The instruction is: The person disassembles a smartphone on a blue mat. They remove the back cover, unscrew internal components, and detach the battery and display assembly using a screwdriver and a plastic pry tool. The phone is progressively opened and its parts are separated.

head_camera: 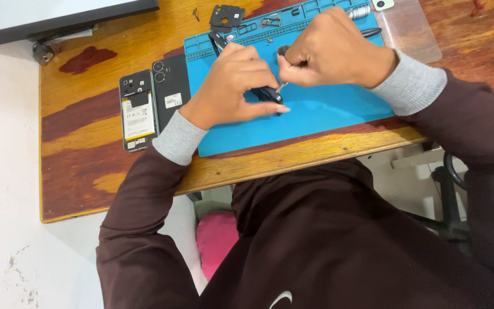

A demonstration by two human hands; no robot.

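A wooden table (87, 166) carries a blue repair mat (327, 117), and left of the mat lie an opened phone body (138, 111) and its dark back cover (172, 88). Over the mat, the left hand (230, 88) grasps a small dark part (267, 94), pinned low against the mat. The right hand (333, 51) is clenched on a thin metal tool (282, 86) touching it. The part looks light, rigid and fragile, best held by its edges.

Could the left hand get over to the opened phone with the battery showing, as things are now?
Probably yes. The opened phone lies flat on the wooden table, just off the blue mat, beside the left hand with nothing between them. But its fingers are busy holding a small dark part.
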